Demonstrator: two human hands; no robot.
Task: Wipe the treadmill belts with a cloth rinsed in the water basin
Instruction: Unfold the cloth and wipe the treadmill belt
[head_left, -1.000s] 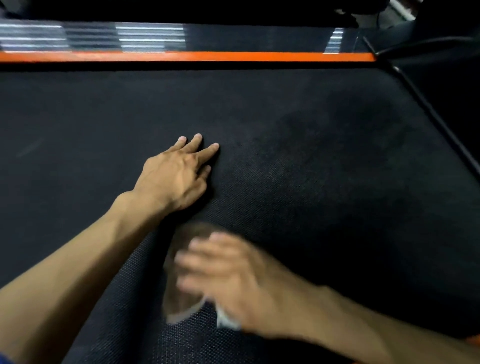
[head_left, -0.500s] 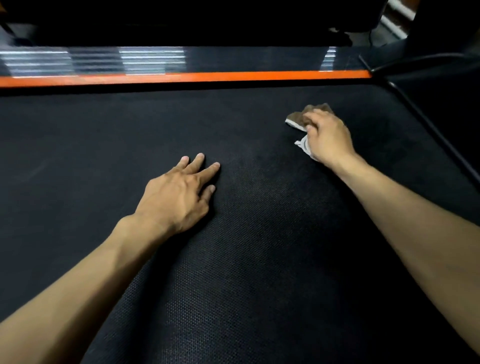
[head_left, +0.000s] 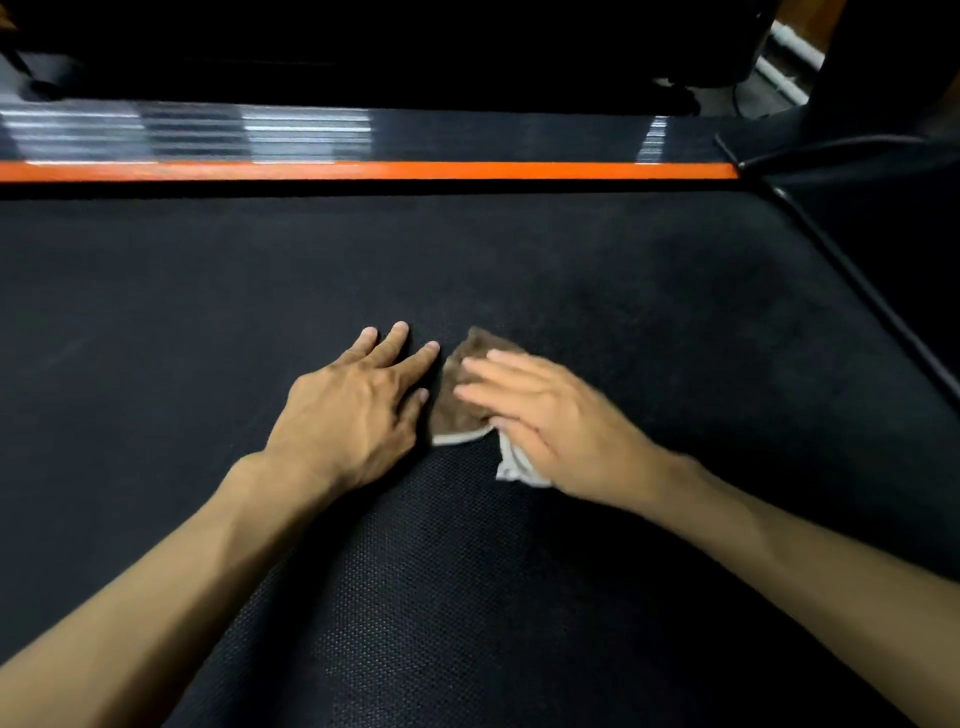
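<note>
Right hand (head_left: 561, 431) back beside flat left hand (head_left: 358, 410)

Background beyond the treadmill deck

An orange strip (head_left: 395, 170) runs straight across the far side of the scene, from the left edge almost to the right. Just behind it lies a glossy dark side rail (head_left: 467, 136) carrying streaked white reflections. Farther back stands a black, shadowed mass whose form cannot be made out. At the far right corner, pale piping (head_left: 784, 57) crosses a small patch of floor beside a dark upright post (head_left: 883, 62).
</note>
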